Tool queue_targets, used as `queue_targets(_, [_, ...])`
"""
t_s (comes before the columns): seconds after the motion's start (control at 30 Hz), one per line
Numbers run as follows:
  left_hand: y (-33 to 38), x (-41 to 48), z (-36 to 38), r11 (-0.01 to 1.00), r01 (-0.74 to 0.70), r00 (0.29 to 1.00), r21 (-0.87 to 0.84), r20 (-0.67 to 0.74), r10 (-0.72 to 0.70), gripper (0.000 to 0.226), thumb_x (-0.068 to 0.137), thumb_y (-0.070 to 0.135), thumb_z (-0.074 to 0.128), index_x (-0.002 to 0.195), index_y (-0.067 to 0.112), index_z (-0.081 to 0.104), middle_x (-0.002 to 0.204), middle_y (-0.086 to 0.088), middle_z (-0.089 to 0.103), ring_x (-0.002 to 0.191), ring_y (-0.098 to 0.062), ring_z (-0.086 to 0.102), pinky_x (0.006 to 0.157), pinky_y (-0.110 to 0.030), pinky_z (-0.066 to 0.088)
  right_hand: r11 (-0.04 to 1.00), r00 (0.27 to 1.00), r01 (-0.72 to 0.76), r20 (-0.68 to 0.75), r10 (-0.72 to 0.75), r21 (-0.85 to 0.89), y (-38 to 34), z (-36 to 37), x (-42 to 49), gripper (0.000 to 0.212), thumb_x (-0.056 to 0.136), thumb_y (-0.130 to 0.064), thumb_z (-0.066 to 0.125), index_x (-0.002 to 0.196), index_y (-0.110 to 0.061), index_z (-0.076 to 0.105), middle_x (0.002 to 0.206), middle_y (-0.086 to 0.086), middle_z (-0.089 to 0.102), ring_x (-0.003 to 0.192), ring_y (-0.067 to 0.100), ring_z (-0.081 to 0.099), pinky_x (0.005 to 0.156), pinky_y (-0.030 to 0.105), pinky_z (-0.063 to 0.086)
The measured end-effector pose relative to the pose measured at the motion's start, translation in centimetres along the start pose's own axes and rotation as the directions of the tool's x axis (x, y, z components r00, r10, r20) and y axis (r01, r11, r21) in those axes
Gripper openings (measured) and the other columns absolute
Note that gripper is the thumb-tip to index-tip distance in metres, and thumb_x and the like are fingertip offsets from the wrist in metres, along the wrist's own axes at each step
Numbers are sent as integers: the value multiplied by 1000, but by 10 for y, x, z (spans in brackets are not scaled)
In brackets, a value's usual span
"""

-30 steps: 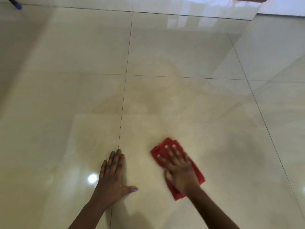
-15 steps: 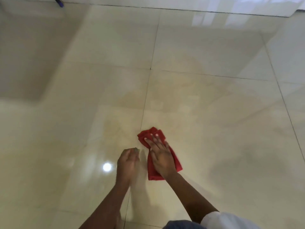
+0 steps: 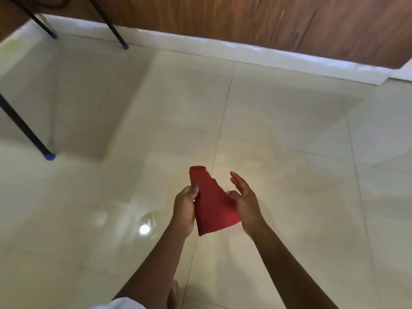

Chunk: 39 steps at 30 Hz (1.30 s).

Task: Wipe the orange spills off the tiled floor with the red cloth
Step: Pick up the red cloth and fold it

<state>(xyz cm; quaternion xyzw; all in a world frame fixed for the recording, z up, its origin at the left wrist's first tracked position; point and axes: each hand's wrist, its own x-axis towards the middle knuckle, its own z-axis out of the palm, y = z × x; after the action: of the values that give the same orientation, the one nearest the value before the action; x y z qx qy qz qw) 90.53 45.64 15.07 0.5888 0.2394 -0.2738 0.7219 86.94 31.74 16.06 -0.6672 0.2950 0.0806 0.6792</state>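
The red cloth (image 3: 211, 205) is folded and held up off the cream tiled floor (image 3: 278, 134), between both my hands. My left hand (image 3: 184, 208) grips its left edge, thumb on top. My right hand (image 3: 245, 197) pinches its right edge between thumb and palm, the fingers stretched out forward. No orange spill shows clearly on the tiles below; only a faint yellowish tint lies near the tile joint under the cloth.
Black furniture legs with blue feet stand at the left (image 3: 49, 156) and far left back (image 3: 125, 47). A white skirting (image 3: 245, 52) and a brown wooden wall (image 3: 267, 21) run along the far side. A lamp glare (image 3: 144, 229) shines on the floor.
The cloth has left the floor, where my right hand pressed it flat. Both hands now hold it in the air, and the view has risen and tilted toward the wall.
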Motion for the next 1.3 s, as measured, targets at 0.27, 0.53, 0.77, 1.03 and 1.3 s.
queue_targets(0.27, [185, -165, -1, 992, -58, 987, -114, 140, 74, 25, 96, 20, 47, 109, 3, 60, 97, -8, 67, 91, -20, 63, 81, -35, 50, 972, 976, -190, 132, 172, 141, -212, -1, -118, 23, 82, -5, 63, 106, -4, 64, 101, 10, 69, 84, 20, 66, 69, 28, 53])
queue_targets(0.53, [342, -356, -12, 974, -127, 992, -186, -4, 129, 21, 96, 11, 47, 109, 6, 62, 100, -9, 69, 88, -21, 64, 73, -29, 50, 999, 977, -34, 209, 39, -31, -425, 38, -256, 26, 77, 3, 66, 100, -8, 62, 84, 4, 66, 69, 13, 62, 55, 18, 47])
queue_targets(0.77, [402, -462, -40, 928, -249, 969, -278, -85, 234, 39, 87, 5, 53, 123, 20, 48, 102, 9, 62, 99, -19, 58, 83, -35, 43, 898, 800, 409, 536, -269, -161, -571, 100, -359, 29, 77, 13, 62, 90, -13, 63, 82, 8, 62, 66, 15, 59, 58, 20, 51])
queue_targets(1.03, [519, -494, -139, 907, -418, 893, 41, 201, 402, 68, 71, 12, 73, 131, 18, 43, 126, -3, 58, 105, -16, 62, 83, -25, 50, 550, 492, 791, 811, -316, -266, -689, 186, -416, 35, 77, 9, 65, 97, -19, 65, 84, 6, 67, 73, 7, 63, 71, 18, 51])
queue_targets(1.3, [623, -497, -185, 839, -449, 837, -308, 184, 516, 18, 82, 7, 58, 76, 7, 75, 73, -10, 71, 64, -17, 68, 63, -26, 56, 682, 717, 691, 351, -602, -239, -718, 255, -336, 12, 88, -22, 62, 98, -14, 62, 100, 9, 65, 82, 11, 59, 70, 17, 45])
